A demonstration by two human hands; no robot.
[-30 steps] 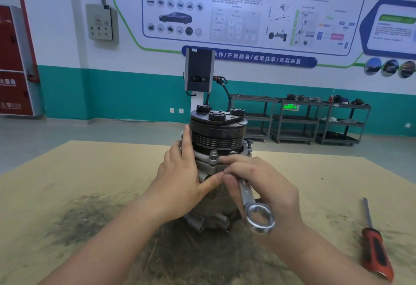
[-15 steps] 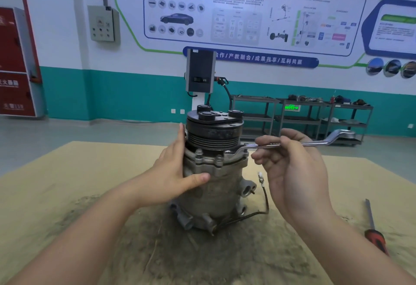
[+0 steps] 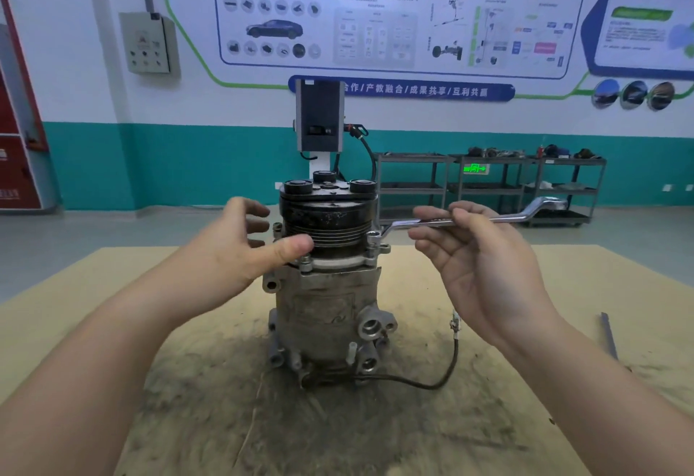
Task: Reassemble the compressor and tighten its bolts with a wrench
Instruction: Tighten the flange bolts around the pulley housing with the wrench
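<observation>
The grey compressor [image 3: 326, 310] stands upright on the stained tan table [image 3: 563, 287], its black pulley [image 3: 327, 223] on top and a black cable trailing to the right. My left hand [image 3: 240, 246] is beside the pulley's left side, fingers spread and relaxed, thumb near the grooves; I cannot tell if it touches. My right hand [image 3: 484, 261] pinches the shank of a silver ring wrench [image 3: 507, 217] lying level, its left end set on a flange bolt [image 3: 373, 235] at the compressor's right.
A screwdriver shaft [image 3: 609, 336] lies on the table at the far right. Beyond the table are a grey charging post [image 3: 319, 118], metal shelf racks [image 3: 488, 190] with parts, and a teal-and-white wall with posters.
My left hand has let go of the compressor body and opened near the pulley. The wrench stays level on the right bolt; a second ago it hung down at the front.
</observation>
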